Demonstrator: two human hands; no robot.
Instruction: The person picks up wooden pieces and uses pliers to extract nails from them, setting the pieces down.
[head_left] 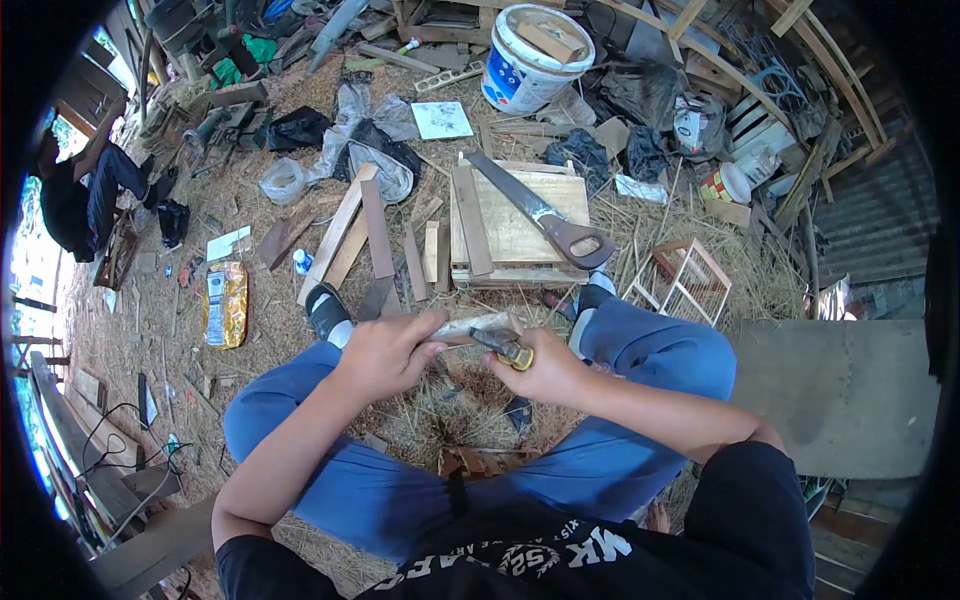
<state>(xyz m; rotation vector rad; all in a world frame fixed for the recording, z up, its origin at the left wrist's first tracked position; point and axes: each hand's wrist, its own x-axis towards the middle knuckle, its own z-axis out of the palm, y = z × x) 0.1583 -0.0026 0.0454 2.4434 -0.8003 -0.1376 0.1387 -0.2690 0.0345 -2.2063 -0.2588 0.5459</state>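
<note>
My left hand (385, 352) is closed around one end of a short, pale piece of wood (475, 327), held level between my knees. In my right hand (545, 370) is a yellow and black utility knife (517, 355). Its dark front part lies against or very close to the wood; the cutting edge is too small to make out. Beyond my hands, a handsaw (540, 222) rests across a low wooden box (525, 200). Several loose wood strips (377, 228) lie to the left of that box.
A white bucket (505, 85) with wood on top stands at the back. A small slatted wooden frame (695, 285) lies right of my foot, a gold packet (226, 310) to the left. Another person (85, 195) sits far left. A flat board (840, 400) is at right.
</note>
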